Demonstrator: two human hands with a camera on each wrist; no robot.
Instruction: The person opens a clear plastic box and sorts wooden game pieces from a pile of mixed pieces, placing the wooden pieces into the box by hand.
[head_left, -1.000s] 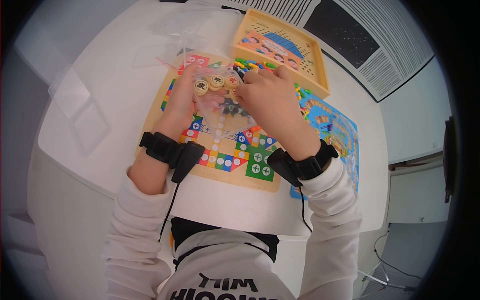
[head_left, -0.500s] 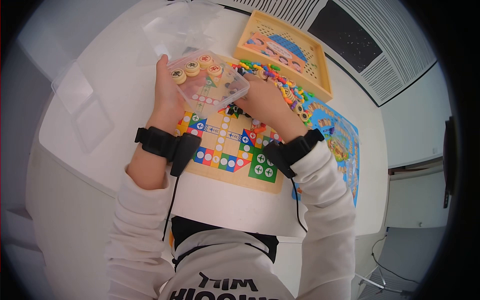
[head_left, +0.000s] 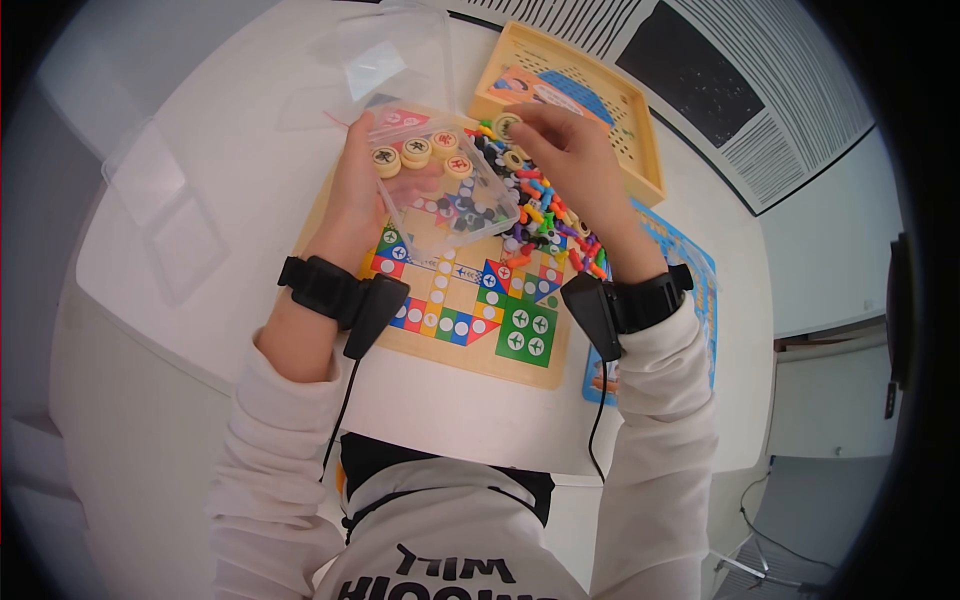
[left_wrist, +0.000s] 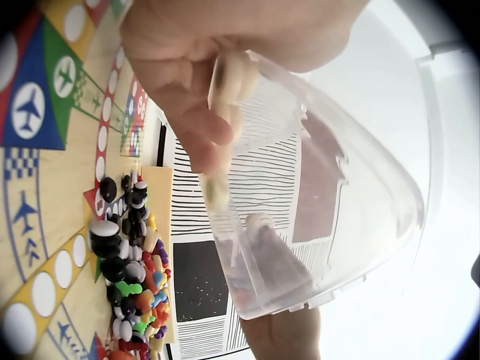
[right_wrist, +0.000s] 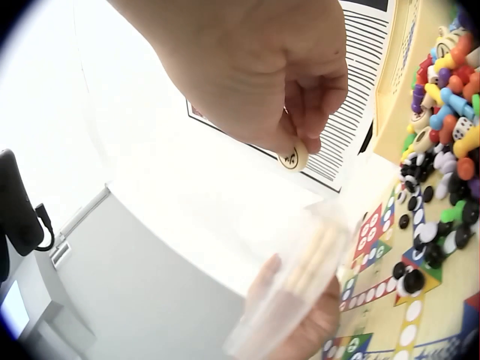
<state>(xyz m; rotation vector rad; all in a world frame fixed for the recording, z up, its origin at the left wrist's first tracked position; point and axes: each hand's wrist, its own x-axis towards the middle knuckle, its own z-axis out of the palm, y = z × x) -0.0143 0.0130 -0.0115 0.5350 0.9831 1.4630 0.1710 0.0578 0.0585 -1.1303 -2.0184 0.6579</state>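
My left hand [head_left: 350,190] grips a clear plastic box [left_wrist: 360,187], tilted above the game board. Inside the box lie several round wooden Chinese chess pieces [head_left: 416,152], some with black characters and some with red. My right hand [head_left: 580,155] pinches another Chinese chess piece [right_wrist: 293,157] between thumb and fingers, to the right of the box and above the heap. Below it spreads a mixed pile [head_left: 540,205] of coloured pegs, black and white counters and more wooden pieces. In the left wrist view, the box partly covers the right hand.
The flying-chess board [head_left: 530,370] lies under both hands. A wooden tray [head_left: 648,165] with a card in it stands behind the pile. To the right is a blue game board [head_left: 685,270]. Clear plastic lids or boxes lie at left [head_left: 190,250] and at the back [head_left: 430,50].
My right hand has risen out of the pile, away from the box, with a chess piece between its fingers. The box in my left hand swung left, then came back right.
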